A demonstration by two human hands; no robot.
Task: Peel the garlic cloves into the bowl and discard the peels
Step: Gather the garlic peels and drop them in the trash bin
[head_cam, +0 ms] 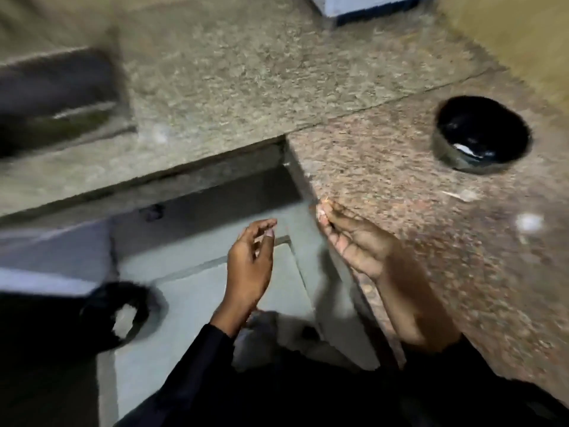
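Right hand: the right hand (354, 238) pinches a small pale garlic clove (322, 212) at its fingertips, over the counter's edge.
Left hand: the left hand (249, 266) holds nothing, fingers loosely curled, at nine o'clock of the right.
Clove, handling: I judge it light, firm and slick once bared, with papery skin that tears; best taken across its fat middle.
Clove, heading: too blurred to tell its long axis; a wisp of skin pokes toward twelve o'clock.
Bowl: the black bowl (482, 135) sits on the granite counter (400, 180), at two o'clock and well apart.
Scraps: pale peels (462, 195) lie between hand and bowl.
Bin: a dark bin (123, 312) stands at eight o'clock on the floor.
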